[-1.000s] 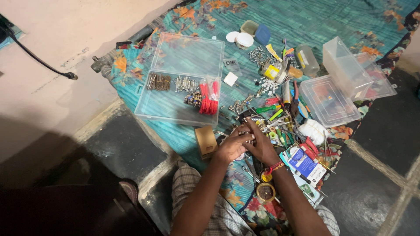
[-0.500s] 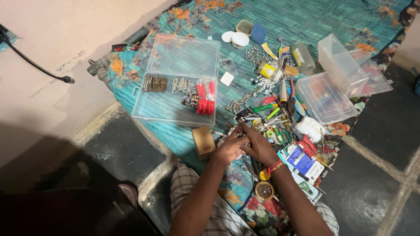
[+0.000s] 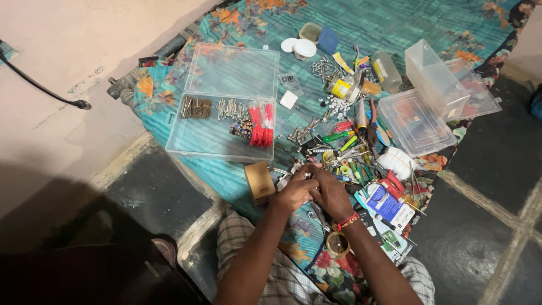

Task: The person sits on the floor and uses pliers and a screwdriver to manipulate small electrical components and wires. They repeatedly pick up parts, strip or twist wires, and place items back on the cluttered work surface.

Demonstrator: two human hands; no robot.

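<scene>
Hands meet at the near edge of the cloth (image 3: 248, 22), fingertips pressed together over a small metal part (image 3: 307, 175). Left hand (image 3: 294, 192) and right hand (image 3: 333, 195) both curl inward, fingers pinched on that part; too small to tell what it is. Right wrist wears a red thread band (image 3: 347, 221). Tape roll (image 3: 337, 245) sits just below the right forearm, near the cloth's front edge. Small brown box (image 3: 259, 182) lies just left of the left hand. Blue card pack (image 3: 389, 206) lies right of the right hand, w/ red-handled pliers (image 3: 392, 183) beside it.

Mid cloth: loose heap of screwdrivers, bits and screws (image 3: 344, 149) directly beyond the hands. Left of the heap, big clear case (image 3: 226, 107), lid open, holding rows of nails, screws and red plugs (image 3: 261, 124). Right side: a clear tub (image 3: 415, 121) w/ another clear tub (image 3: 451, 79) behind it, near the cloth's right edge.

Far end: white round lids (image 3: 299, 46), small blue cup (image 3: 327, 40), jar (image 3: 387, 70) toward the back. Black cable (image 3: 42, 87) crosses the pale floor at far left.
</scene>
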